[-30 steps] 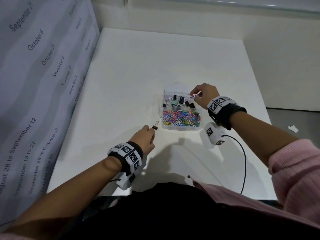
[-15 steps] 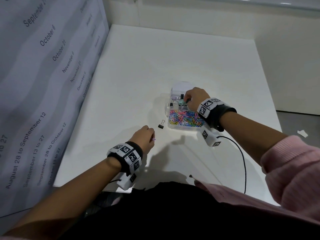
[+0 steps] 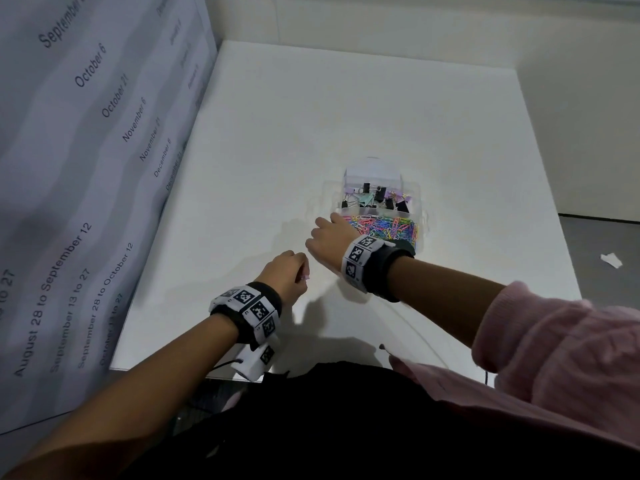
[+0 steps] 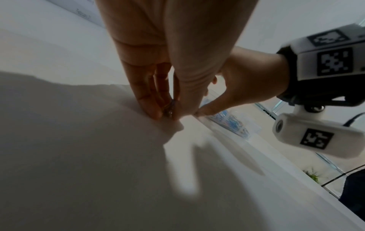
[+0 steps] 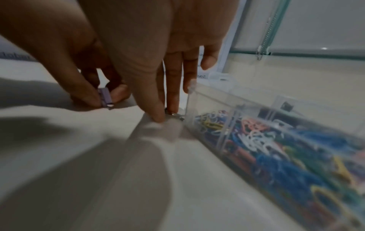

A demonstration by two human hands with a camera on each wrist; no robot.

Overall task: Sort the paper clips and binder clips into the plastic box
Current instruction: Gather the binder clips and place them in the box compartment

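Observation:
A clear plastic box point(image 3: 374, 176) stands on the white table point(image 3: 346, 109). Its far compartment holds several binder clips point(image 3: 374, 199), the near one a heap of coloured paper clips point(image 3: 388, 226). My right hand point(image 3: 320, 235) is down on the table just left of the box. In the right wrist view its thumb and a finger pinch a small black binder clip point(image 5: 174, 114) at the box's corner point(image 5: 189, 100). My left hand point(image 3: 302, 273) rests close beside it and pinches a purple binder clip point(image 5: 106, 98) against the table. The head view hides the black clip under my right hand.
A hanging sheet printed with dates point(image 3: 86, 168) walls off the table's left side. A pale wall runs behind the table. On the grey floor to the right lies a scrap of paper point(image 3: 611, 260). A cable trails from my right wrist near the front edge.
The left hand put the black binder clip down left of the box and drew back. The right hand left the far compartment and came down onto that clip.

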